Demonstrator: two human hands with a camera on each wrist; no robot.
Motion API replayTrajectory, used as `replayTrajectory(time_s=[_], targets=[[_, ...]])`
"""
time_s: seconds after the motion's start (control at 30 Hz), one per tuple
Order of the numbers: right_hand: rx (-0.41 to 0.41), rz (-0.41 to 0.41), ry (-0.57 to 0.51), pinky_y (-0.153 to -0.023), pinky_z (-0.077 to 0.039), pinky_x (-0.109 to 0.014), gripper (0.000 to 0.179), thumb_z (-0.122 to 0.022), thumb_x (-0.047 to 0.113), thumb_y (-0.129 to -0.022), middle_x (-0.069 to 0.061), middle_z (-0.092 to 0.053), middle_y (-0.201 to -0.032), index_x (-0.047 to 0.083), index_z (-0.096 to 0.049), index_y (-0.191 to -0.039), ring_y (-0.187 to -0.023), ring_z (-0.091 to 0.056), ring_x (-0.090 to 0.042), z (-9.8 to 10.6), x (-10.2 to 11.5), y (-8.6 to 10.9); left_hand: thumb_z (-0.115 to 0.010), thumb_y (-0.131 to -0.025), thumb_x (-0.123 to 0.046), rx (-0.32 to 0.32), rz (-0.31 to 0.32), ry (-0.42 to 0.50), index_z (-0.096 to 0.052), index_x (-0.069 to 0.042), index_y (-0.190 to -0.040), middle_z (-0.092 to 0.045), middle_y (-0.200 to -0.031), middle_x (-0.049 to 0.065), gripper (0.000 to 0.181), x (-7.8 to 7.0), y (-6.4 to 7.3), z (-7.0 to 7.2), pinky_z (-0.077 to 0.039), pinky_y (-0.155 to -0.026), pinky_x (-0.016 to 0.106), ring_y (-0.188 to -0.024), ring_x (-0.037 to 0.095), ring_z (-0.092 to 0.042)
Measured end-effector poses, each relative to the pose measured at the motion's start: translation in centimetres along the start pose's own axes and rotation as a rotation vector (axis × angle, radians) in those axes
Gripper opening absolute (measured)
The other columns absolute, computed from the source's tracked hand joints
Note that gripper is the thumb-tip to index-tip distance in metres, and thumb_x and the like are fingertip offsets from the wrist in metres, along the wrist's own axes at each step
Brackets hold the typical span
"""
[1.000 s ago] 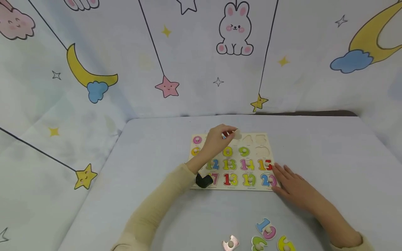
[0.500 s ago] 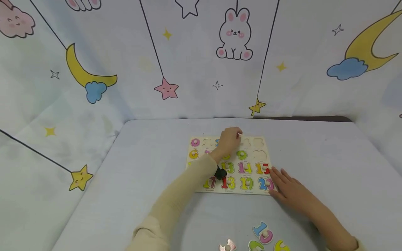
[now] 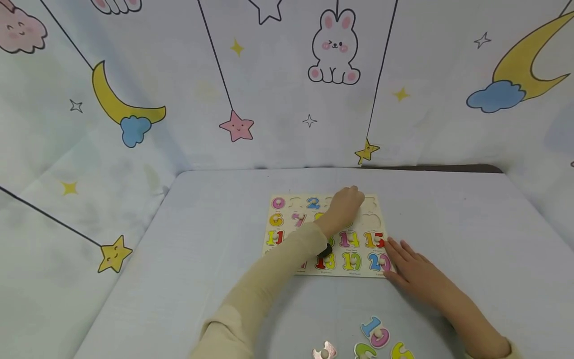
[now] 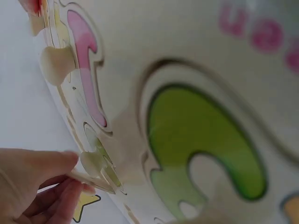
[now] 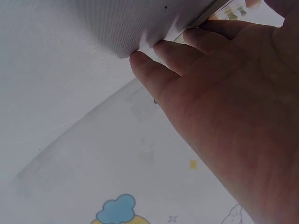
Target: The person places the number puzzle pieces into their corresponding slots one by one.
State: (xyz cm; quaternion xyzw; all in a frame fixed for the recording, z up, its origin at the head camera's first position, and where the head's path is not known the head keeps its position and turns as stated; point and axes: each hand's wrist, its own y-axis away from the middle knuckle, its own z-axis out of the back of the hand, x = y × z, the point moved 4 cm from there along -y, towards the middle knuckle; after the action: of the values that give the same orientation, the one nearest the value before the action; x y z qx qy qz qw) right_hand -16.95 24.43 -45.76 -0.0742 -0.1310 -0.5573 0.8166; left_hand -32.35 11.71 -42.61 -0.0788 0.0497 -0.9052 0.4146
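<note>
A pale wooden number puzzle board [image 3: 364,254] lies on the white-covered table, with knobbed, coloured numbers in most recesses. My left hand [image 3: 344,207] is over its top row, toward the right, hiding part of that row. In the left wrist view, the left thumb and fingers pinch a thin wooden puzzle piece [image 4: 91,180] by its edge, tilted at the board; its number is turned away. My right hand [image 3: 419,274] lies with fingers extended at the board's right edge, fingertips touching its lower right side.
Near the front of the table lie loose knobbed pieces: a blue-and-pink 10 [image 3: 370,327], a green piece [image 3: 364,350], a yellow piece [image 3: 400,352] and a shiny pink piece [image 3: 329,348]. A printed cloth backdrop [image 3: 269,85] rises behind the table.
My left hand, with the pale piece, has moved right along the board's top row, uncovering the 2 and the left columns. The right hand stays at the board's edge.
</note>
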Motion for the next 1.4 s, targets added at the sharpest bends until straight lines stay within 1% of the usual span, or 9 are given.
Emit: replayTrajectory(time_s=[0.33,0.47,0.6,0.73,0.9,1.0,1.13,1.27,1.4], targets=[[-0.004,0.007,0.000,-0.097,-0.024,-0.062,0.071,-0.058,0.041,-0.090,-0.022,-0.029,-0.145,-0.004,-0.035,-0.141,-0.131,-0.022,-0.046,0.2,0.0,0.0,-0.052,-0.096,-0.009,0.057,-0.026,0.050,-0.066,-0.011,-0.100,-0.061,-0.096,0.000,0.015,-0.1,0.2,-0.5,-0.043,-0.082,0.022,-0.090,0.012,-0.056],[-0.006,0.009,0.006,-0.097,-0.024,-0.061,0.071,-0.058,0.040,-0.091,-0.022,-0.029,-0.145,-0.004,-0.034,-0.141,-0.131,-0.022,-0.045,0.2,-0.1,-0.1,-0.049,-0.097,-0.009,0.076,-0.023,0.140,-0.068,-0.013,-0.100,-0.060,-0.097,-0.002,0.019,0.7,0.1,-0.7,-0.042,-0.078,0.020,-0.088,0.011,-0.054],[-0.008,0.008,0.010,-0.097,-0.025,-0.061,0.071,-0.058,0.040,-0.091,-0.022,-0.029,-0.145,-0.004,-0.034,-0.141,-0.131,-0.023,-0.045,0.3,-0.1,-0.1,-0.057,-0.092,-0.005,0.029,0.014,0.205,-0.070,-0.017,-0.107,-0.061,-0.101,-0.003,0.023,2.1,0.0,-0.2,-0.044,-0.071,0.020,-0.091,0.012,-0.054],[-0.009,0.005,0.007,-0.097,-0.025,-0.061,0.072,-0.058,0.041,-0.091,-0.021,-0.029,-0.145,-0.004,-0.034,-0.141,-0.131,-0.023,-0.045,0.5,-0.1,0.0,-0.061,-0.090,-0.004,-0.012,0.008,0.180,-0.066,-0.018,-0.117,-0.061,-0.112,-0.001,0.031,3.0,0.0,0.9,-0.047,-0.072,0.022,-0.101,0.015,-0.055],[-0.012,0.002,0.003,-0.098,-0.024,-0.060,0.071,-0.058,0.039,-0.091,-0.021,-0.029,-0.146,-0.004,-0.034,-0.141,-0.131,-0.022,-0.045,0.7,-0.1,0.2,-0.053,-0.094,-0.006,0.160,-0.079,0.160,-0.055,-0.020,-0.133,-0.046,-0.137,0.001,0.041,3.0,0.2,0.6,-0.039,-0.093,0.029,-0.124,0.018,-0.042],[-0.019,0.003,-0.002,-0.097,-0.025,-0.061,0.070,-0.059,0.038,-0.091,-0.021,-0.029,-0.145,-0.004,-0.035,-0.141,-0.130,-0.023,-0.046,0.7,-0.1,0.2,-0.050,-0.096,-0.009,0.249,-0.090,0.186,-0.048,-0.022,-0.138,-0.037,-0.145,-0.001,0.044,3.0,0.4,0.0,-0.032,-0.100,0.031,-0.130,0.016,-0.034],[-0.018,0.001,-0.004,-0.096,-0.025,-0.062,0.070,-0.059,0.039,-0.090,-0.022,-0.030,-0.145,-0.004,-0.035,-0.141,-0.130,-0.023,-0.046,0.5,-0.1,0.2,-0.052,-0.095,-0.009,0.242,-0.111,0.187,-0.048,-0.021,-0.138,-0.040,-0.143,-0.002,0.045,3.1,0.3,-0.1,-0.030,-0.101,0.030,-0.129,0.015,-0.035],[-0.014,0.000,-0.004,-0.095,-0.026,-0.062,0.070,-0.060,0.038,-0.089,-0.022,-0.031,-0.144,-0.004,-0.036,-0.140,-0.130,-0.024,-0.046,0.3,0.0,0.2,-0.057,-0.093,-0.009,0.207,-0.186,0.136,-0.053,-0.018,-0.134,-0.048,-0.136,-0.001,0.042,2.9,-0.1,0.1,-0.034,-0.098,0.026,-0.124,0.015,-0.042],[-0.007,-0.004,-0.002,-0.096,-0.026,-0.061,0.071,-0.060,0.039,-0.089,-0.021,-0.030,-0.145,-0.003,-0.036,-0.141,-0.130,-0.023,-0.046,0.2,0.0,0.2,-0.056,-0.094,-0.010,0.232,-0.225,0.078,-0.057,-0.018,-0.129,-0.054,-0.128,-0.003,0.036,2.7,-0.5,0.1,-0.037,-0.092,0.024,-0.115,0.013,-0.048]])
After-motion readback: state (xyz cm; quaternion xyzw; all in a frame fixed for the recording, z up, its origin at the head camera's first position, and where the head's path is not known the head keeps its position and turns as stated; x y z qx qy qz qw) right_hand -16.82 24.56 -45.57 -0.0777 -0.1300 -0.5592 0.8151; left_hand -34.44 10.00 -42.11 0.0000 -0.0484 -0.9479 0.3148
